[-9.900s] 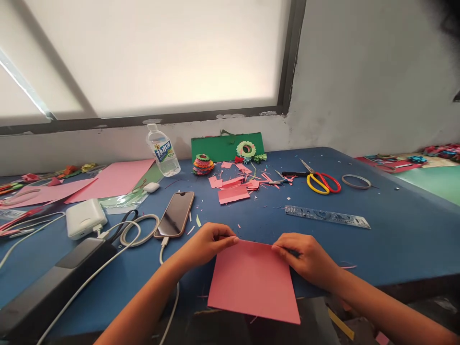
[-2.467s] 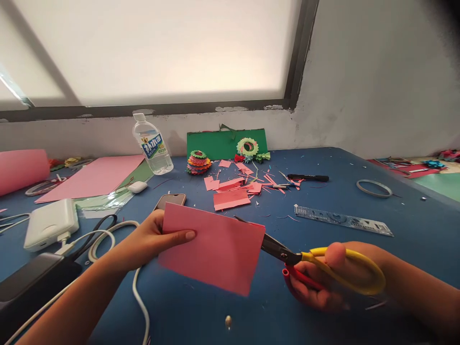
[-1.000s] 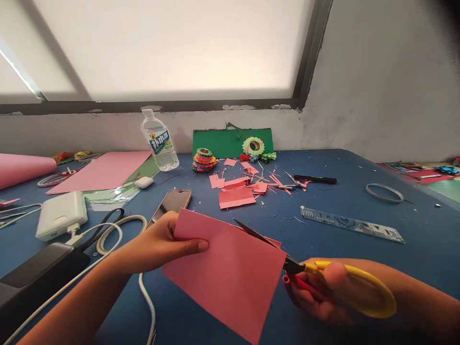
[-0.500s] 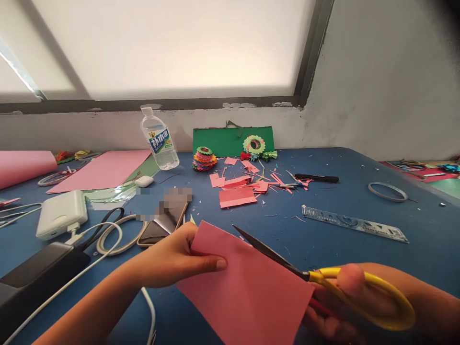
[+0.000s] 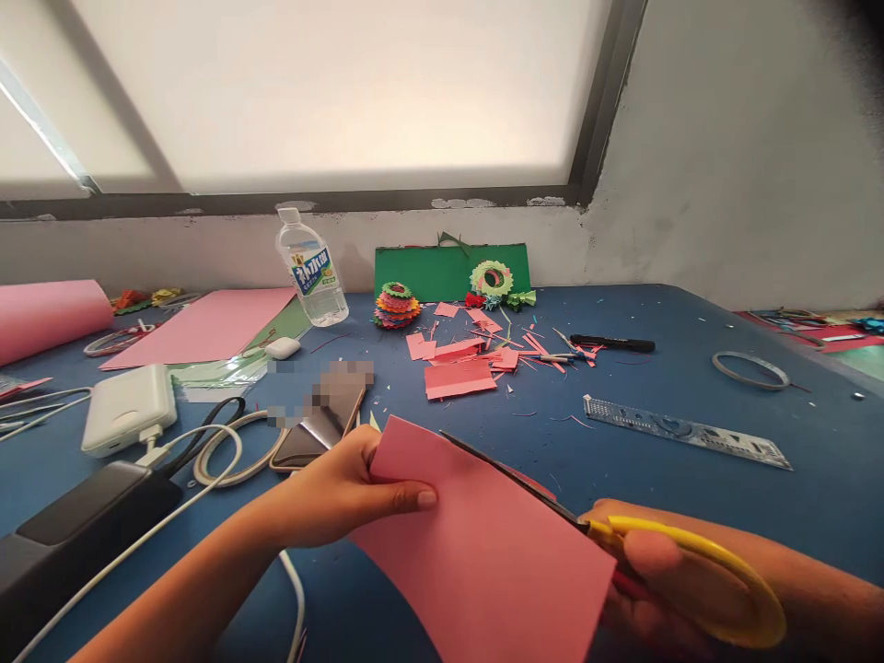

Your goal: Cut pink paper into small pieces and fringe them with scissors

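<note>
A sheet of pink paper [image 5: 483, 543] is pinched in my left hand [image 5: 355, 488], thumb on top near its upper left corner. My right hand [image 5: 649, 589] grips scissors [image 5: 515, 474] by their yellow handles. The dark blades lie along the paper's upper right edge and look nearly closed. A narrow sliver of pink shows just beyond the blades. Part of my right hand is hidden behind the handles and the paper.
Pink paper scraps [image 5: 459, 378] lie ahead, with a pen [image 5: 611, 343] and a clear ruler [image 5: 683, 431] to their right. A water bottle [image 5: 314, 276] stands at the back. On the left are a phone [image 5: 321, 424], white charger [image 5: 131, 410], black box [image 5: 89, 529] and cables.
The scissor blades have closed further along the paper's edge, and a thin pink sliver now shows beyond them. My left hand keeps its hold. The whole view has shifted slightly.
</note>
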`<state>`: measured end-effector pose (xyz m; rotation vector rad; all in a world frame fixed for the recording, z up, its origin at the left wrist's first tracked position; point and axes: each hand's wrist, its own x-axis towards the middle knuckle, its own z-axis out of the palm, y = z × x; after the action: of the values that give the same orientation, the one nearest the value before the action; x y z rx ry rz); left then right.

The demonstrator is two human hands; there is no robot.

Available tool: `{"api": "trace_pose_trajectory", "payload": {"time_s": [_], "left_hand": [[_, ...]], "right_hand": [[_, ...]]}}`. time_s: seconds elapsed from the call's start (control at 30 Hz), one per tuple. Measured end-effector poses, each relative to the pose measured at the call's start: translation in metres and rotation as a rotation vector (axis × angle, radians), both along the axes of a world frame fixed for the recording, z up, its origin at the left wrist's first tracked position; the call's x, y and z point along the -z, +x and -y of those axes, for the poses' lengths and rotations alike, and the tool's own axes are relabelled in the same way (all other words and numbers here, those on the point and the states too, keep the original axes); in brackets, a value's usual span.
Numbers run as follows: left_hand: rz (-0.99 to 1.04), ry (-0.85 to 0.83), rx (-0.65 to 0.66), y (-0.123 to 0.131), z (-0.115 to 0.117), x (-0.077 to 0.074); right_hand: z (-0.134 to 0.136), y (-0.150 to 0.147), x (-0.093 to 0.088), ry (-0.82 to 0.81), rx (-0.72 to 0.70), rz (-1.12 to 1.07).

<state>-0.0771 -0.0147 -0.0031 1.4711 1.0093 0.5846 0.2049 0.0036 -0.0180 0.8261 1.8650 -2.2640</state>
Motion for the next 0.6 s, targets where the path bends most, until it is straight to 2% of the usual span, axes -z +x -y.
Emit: {"api": "trace_pose_trajectory", "payload": {"time_s": [0.07, 0.17, 0.43, 0.6], "left_hand": [[0.021, -0.001, 0.010, 0.000, 0.000, 0.000], [0.019, 0.009, 0.030, 0.000, -0.001, 0.001], [-0.040, 0.008, 0.100, 0.005, 0.001, -0.001], [-0.148, 0.045, 0.109, 0.006, 0.000, -0.010]], "right_hand": [[-0.001, 0.000, 0.004, 0.023, 0.026, 0.005], [-0.003, 0.003, 0.006, 0.046, -0.032, -0.020], [0.003, 0.008, -0.005, -0.059, -0.060, -0.022], [0.009, 0.007, -0.009, -0.004, -0.054, -0.056]]}}
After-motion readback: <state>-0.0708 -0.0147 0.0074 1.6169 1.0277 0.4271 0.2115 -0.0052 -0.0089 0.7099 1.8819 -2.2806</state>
